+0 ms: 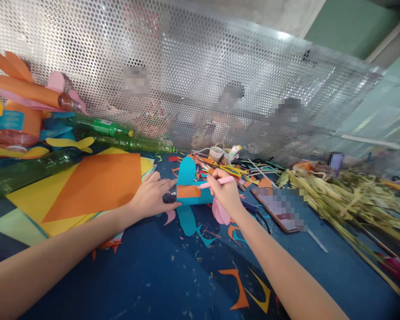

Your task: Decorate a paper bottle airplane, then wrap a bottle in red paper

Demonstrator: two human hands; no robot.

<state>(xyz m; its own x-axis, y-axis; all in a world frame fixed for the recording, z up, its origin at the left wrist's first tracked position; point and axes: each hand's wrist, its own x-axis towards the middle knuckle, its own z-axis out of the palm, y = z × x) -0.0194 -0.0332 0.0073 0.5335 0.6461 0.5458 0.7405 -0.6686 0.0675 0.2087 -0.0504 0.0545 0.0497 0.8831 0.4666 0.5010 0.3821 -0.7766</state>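
Note:
A bottle wrapped in blue paper point(205, 196) lies across the middle of the table, with blue rounded wings point(187, 170) on its far and near sides. An orange paper strip point(188, 191) sits on its upper surface. My left hand point(153, 193) grips the bottle's dark left end between thumb and fingers. In my right hand point(224, 191) is a pink pen point(222, 181), its tip at the right part of the orange strip. Pink rounded paper point(220, 212) shows below my right hand.
Orange and yellow sheets point(100, 182) lie left, near green bottles point(110, 127) and paper-covered bottles point(30, 91). Paper scraps point(236, 284) are scattered in front. A phone point(276, 209) and dried husks point(346, 200) lie right. Behind stands a perforated metal screen point(193, 58).

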